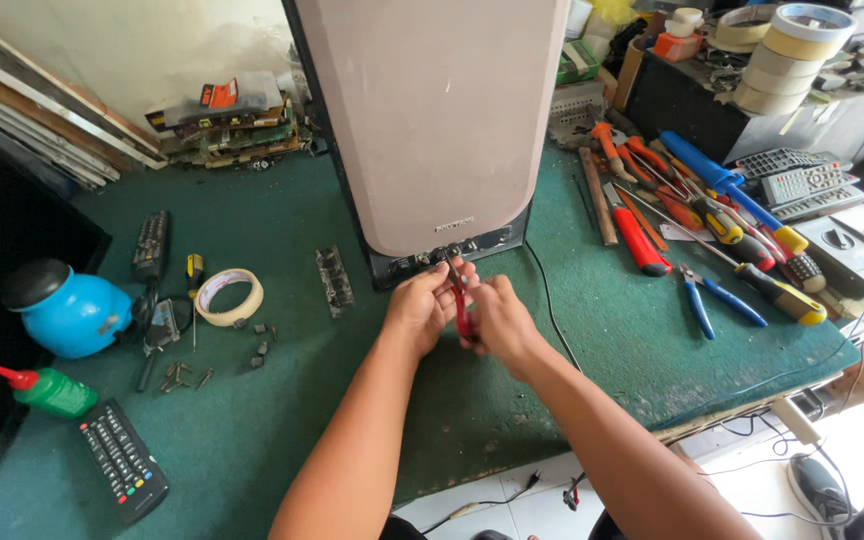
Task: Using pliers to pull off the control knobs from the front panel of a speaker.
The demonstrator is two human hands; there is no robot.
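To your far left a flat dark screen [2, 250] leans at the worktop [282, 400] edge. On the far side lies a black packet with an orange label [220, 95].

Green bench [282, 400], cloth worn and stained. Speaker [432, 130] upright at centre. On left: blue pot [77, 310], green glue bottle [47, 390], black remote [124, 460], tape roll [229, 297], loose screws [182, 377], circuit boards [232, 125] at back. On right: red cutter [637, 240], blue pliers [712, 295], screwdrivers [752, 255] in a heap, black cable [549, 305] running off front edge.
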